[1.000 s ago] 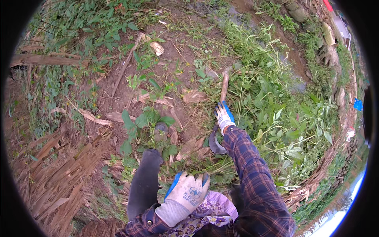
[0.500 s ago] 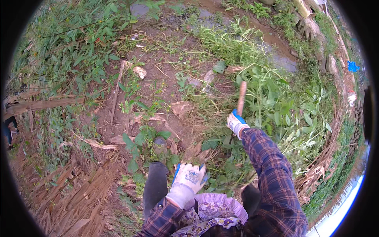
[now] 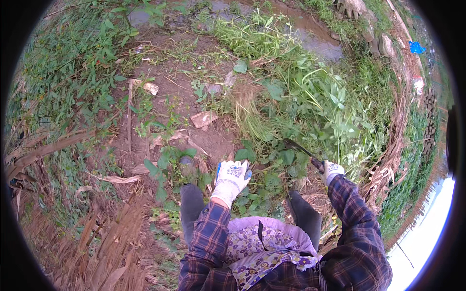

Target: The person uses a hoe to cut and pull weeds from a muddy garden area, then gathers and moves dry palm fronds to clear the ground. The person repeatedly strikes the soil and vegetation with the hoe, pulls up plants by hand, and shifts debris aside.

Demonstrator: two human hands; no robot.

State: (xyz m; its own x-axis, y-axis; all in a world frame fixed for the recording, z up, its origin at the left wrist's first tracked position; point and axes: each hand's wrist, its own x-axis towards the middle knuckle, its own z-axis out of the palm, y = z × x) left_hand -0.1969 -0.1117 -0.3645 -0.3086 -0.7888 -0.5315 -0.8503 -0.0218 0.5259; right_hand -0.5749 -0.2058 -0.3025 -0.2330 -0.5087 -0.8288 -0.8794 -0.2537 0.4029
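Weedy outdoor plot (image 3: 167, 109), bare soil (image 3: 221, 139), dry stalks (image 3: 104, 259), muddy water (image 3: 320, 44)

The sickle (image 3: 303, 151) is gripped by its brown handle (image 3: 317, 164) in the right hand (image 3: 332, 169), its dark, narrow blade (image 3: 294, 144) reaching away to the upper left, slightly curved, over green leaves. Beyond the blade's tip lies a tangle of thin green stems (image 3: 257, 127), blurred and straw-coloured at its far end. Low broad-leaved plants (image 3: 259, 196) spread between the two boots, green and leafy, just beside the left hand (image 3: 233, 178); one broad leaf (image 3: 246, 154) shows just past that hand's fingertips, though whether they touch it cannot be told
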